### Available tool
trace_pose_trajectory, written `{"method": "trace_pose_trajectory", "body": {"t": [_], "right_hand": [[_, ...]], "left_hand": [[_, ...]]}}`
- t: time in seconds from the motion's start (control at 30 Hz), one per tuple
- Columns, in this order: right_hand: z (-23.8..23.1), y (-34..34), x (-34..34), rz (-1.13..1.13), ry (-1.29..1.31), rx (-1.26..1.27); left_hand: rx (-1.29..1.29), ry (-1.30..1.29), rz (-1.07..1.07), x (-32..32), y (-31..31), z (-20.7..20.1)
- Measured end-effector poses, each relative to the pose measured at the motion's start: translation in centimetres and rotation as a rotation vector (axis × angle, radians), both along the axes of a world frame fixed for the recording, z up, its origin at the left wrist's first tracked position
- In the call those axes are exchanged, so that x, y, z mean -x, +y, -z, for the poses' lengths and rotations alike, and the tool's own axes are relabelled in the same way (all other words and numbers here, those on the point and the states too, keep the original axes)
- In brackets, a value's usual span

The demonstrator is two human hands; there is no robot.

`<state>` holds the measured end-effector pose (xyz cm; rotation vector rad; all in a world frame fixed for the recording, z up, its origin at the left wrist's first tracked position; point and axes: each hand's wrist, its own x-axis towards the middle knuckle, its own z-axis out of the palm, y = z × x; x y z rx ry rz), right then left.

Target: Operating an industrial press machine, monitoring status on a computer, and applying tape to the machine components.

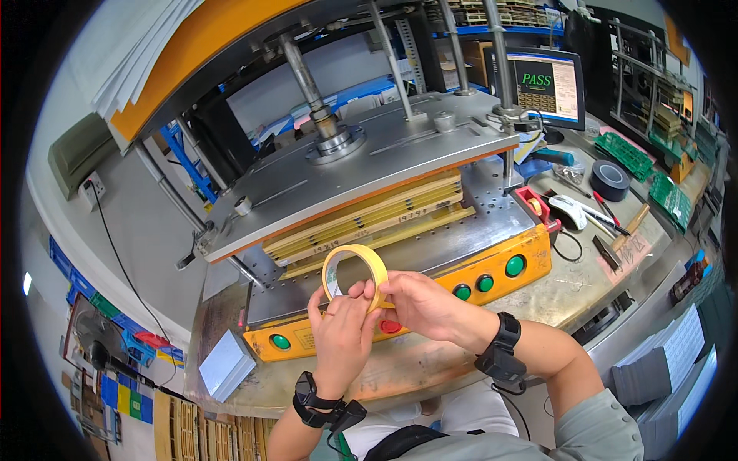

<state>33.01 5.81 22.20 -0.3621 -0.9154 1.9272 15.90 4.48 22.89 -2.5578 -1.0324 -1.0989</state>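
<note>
A roll of yellow tape (378,265) is held up in front of the press by both my hands. My left hand (346,330) has its fingers curled round the roll's lower left side, some of them inside the ring. On the other side my right hand (421,303) pinches at the roll's lower right edge, where a short bit of tape shows. Both wrists carry black strapped devices. Just behind the roll is the press's orange front panel (430,296) with green buttons and a red one. A layered yellow fixture (369,219) sits between the press plates.
The upper steel plate (400,157) and its columns stand ahead. At the right lie a black tape roll (610,179), a red tape dispenser (536,207), pens and green circuit boards (624,155). A monitor (542,88) stands behind. A pale stack (227,366) rests at the bench's left.
</note>
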Motion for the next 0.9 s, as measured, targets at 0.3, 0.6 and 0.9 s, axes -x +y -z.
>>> {"method": "trace_pose_trajectory", "body": {"t": [0.3,0.6,0.9], "right_hand": [[1.6,-1.0,-1.0,0.098,0.207,-0.052],[1.4,-1.5,-1.2,0.035,0.21,-0.085],[1.9,-2.7,-0.7,0.191,0.198,-0.044]], "left_hand": [[-0.186,-0.02,-0.055,-3.0,0.3,1.0],[-0.227,-0.022,-0.036,-2.6,-0.3,1.1],[-0.193,0.079,-0.005,-2.7,-1.1,1.4]]}}
